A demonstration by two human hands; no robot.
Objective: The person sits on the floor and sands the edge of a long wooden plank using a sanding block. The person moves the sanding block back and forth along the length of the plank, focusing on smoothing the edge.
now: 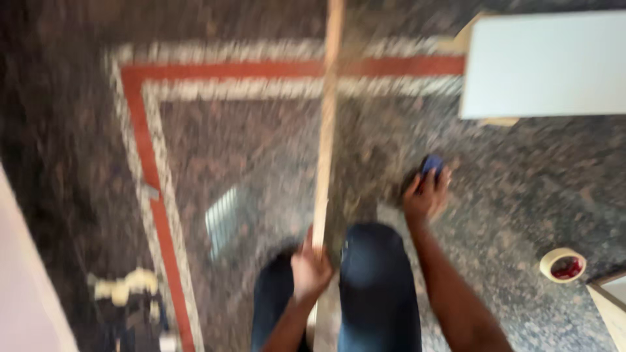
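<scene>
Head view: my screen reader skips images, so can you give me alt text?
A person's left hand grips a long wooden strip over a speckled stone floor; the right hand holds a small blue object. The picture is motion-blurred.

White panel (544,65), tape roll (563,264), black-and-yellow tool (127,296) on speckled floor (521,182) with red border stripe (153,189)
</scene>
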